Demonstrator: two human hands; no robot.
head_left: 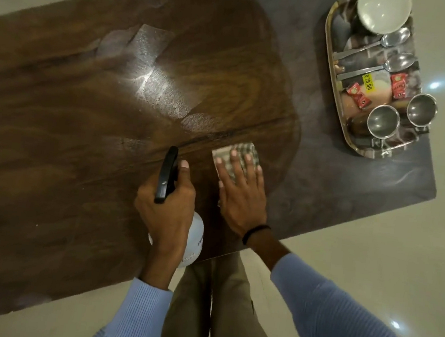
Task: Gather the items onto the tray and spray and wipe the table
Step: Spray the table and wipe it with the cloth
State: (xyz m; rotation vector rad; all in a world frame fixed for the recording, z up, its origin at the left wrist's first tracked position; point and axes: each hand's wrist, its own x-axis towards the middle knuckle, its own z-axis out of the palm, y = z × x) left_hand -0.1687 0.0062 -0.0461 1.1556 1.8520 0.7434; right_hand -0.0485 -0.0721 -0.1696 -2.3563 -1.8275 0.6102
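One tray at far table corner

The table offers broad open wood from its left end to the middle, marked only by flat wet patches that block nothing. Near the front edge two obstacles sit side by side: the left hand gripping the bottle, and the right hand flat on the cloth. A narrow gap runs between them. Right of the cloth, a dark strip of tabletop gives open passage to the tray at the far right end. The tray is crowded with a bowl, spoons, sachets and cups, with little room between them.
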